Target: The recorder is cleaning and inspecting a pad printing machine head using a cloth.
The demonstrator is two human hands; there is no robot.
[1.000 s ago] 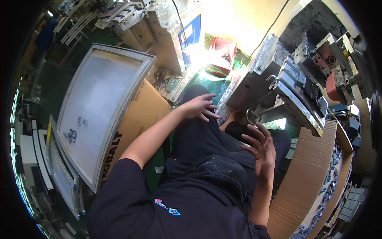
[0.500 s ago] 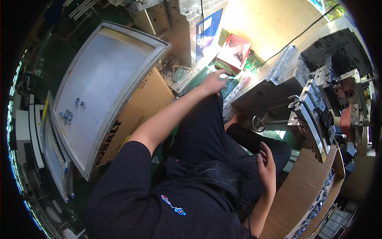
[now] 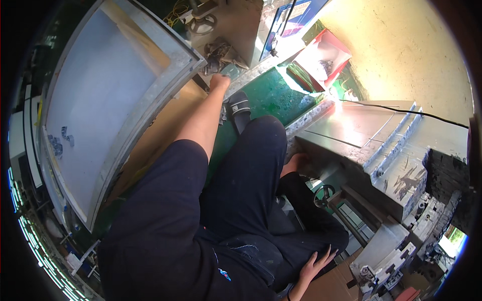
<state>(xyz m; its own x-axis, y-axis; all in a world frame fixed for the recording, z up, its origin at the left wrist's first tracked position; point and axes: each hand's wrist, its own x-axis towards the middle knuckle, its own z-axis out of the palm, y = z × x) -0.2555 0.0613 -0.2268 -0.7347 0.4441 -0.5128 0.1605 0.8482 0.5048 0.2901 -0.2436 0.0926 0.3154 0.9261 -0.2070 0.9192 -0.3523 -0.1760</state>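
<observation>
My left hand (image 3: 219, 82) reaches far forward beside the corner of the white framed panel (image 3: 105, 95), its fingers curled at a small grey-green object (image 3: 231, 71); what they grip is hidden. Crumpled brown rags (image 3: 218, 55) lie just beyond it. My right hand (image 3: 314, 268) is low at the right on my dark-clothed thigh, fingers spread and holding nothing visible. Small metal pieces (image 3: 55, 145) sit on the panel. My shod foot (image 3: 240, 108) is below my left hand.
A red box (image 3: 324, 57) stands by a pale wall, a black cable (image 3: 427, 113) crossing in front. Metal machinery (image 3: 391, 160) with a handwheel (image 3: 324, 195) fills the right. Cardboard (image 3: 160, 125) is behind the panel, on green floor (image 3: 271, 85).
My left hand has reached forward and left, beside the panel's corner, fingers now curled. My right hand has moved down. The view has swung, showing more wall and the machine's top.
</observation>
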